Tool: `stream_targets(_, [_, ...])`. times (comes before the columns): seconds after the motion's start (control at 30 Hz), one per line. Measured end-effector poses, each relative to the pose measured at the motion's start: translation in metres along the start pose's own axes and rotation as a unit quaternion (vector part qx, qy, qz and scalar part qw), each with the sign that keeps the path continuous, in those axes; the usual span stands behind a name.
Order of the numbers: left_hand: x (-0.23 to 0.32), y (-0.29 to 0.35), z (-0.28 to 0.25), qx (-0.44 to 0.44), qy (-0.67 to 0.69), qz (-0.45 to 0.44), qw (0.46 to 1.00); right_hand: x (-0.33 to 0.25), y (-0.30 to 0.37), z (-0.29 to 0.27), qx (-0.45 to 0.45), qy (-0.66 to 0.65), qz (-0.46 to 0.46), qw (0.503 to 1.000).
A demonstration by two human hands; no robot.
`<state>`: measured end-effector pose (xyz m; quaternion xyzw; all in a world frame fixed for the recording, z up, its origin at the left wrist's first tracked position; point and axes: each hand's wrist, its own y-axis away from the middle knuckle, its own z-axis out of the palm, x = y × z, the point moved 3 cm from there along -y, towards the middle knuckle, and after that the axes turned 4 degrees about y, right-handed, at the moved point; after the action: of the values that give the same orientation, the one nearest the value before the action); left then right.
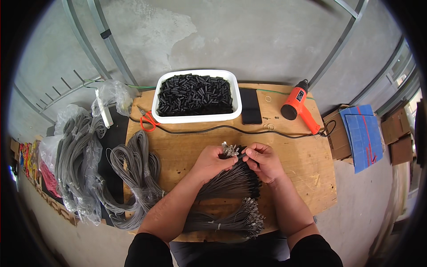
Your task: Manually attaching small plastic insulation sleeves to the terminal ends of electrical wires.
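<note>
My left hand [214, 163] is closed around a bunch of grey cables whose silvery metal terminals [230, 150] stick out past the fingers. Just to its right, my right hand [263, 161] pinches a short black sleeve [241, 156] against the cable ends. Below both hands lies a fanned bundle of grey cables [227, 180] with black ends at its right side. Nearer to me rests a tied cable bundle [213, 222] with bare metal terminals [252, 218]. The cable ends inside my left fist are hidden.
A white tub [195, 119] full of black sleeves stands at the back of the wooden table [307, 178]. Beside it lie a black phone [251, 107], orange-handled scissors [149, 121] and an orange heat gun [299, 107] with its cord. Coiled grey cables [138, 164] occupy the left side.
</note>
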<state>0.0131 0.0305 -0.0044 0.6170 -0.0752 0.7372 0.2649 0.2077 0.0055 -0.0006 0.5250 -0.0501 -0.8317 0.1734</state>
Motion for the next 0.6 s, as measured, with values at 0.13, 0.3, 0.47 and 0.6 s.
stream_targets(0.13, [-0.001, -0.001, -0.002, -0.002, 0.014, 0.004, 1.000, -0.002, 0.000, -0.002, 0.017, 0.010, -0.009, 1.000])
stream_targets(0.3, [-0.004, -0.004, -0.007, 0.042, -0.033, 0.036, 0.998, -0.008, -0.002, -0.007, 0.060, -0.024, -0.053, 0.996])
stream_targets(0.47, [-0.003, -0.003, -0.006, 0.041, -0.023, 0.024, 0.999, -0.010, 0.000, -0.003, 0.065, 0.000, -0.076, 0.995])
stream_targets(0.6, [0.002, 0.001, -0.002, -0.009, -0.128, 0.040, 0.991, -0.005, 0.003, 0.004, 0.044, 0.055, -0.078, 0.994])
